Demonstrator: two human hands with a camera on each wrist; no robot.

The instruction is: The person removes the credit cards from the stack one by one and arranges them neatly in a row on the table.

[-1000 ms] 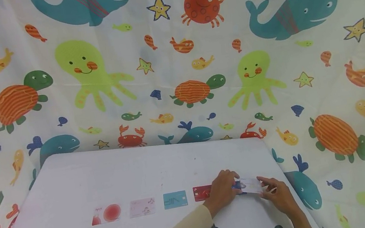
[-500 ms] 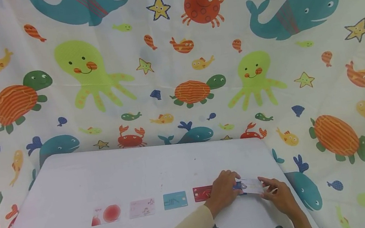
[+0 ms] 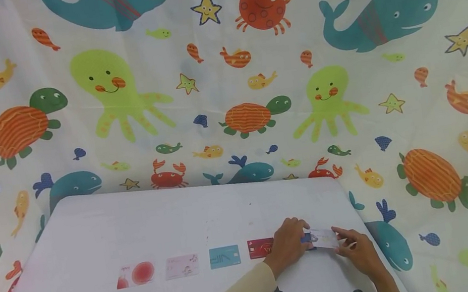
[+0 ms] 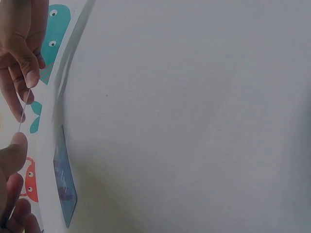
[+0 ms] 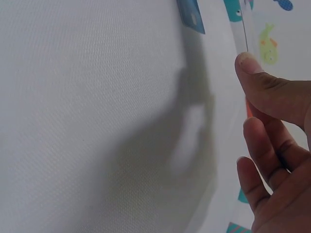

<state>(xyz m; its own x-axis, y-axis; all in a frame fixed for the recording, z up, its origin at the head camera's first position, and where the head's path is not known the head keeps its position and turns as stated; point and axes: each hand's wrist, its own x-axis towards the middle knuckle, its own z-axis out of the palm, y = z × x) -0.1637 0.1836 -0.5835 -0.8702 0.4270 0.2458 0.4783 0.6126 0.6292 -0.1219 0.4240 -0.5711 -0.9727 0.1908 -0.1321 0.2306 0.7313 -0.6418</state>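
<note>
Between my two hands a pale, whitish card is held raised over the table, and both wrist views show it edge-on as a thin line. My left hand pinches its left end with thumb and fingers. At the opposite end, my right hand grips it the same way, with the lower fingers loosely bent in the right wrist view. Beneath lies a blue card flat on the table, partly covered in the head view. A red card lies just left, its right end hidden behind my left hand.
Further left in the same row lie a teal card, a pale pink card and a white card with a red circle. The white table ends near my right forearm. A sea-animal curtain hangs behind it.
The pale card and both hands have drifted very slightly to the right in the head view. The hold on it and the row of cards look the same.
</note>
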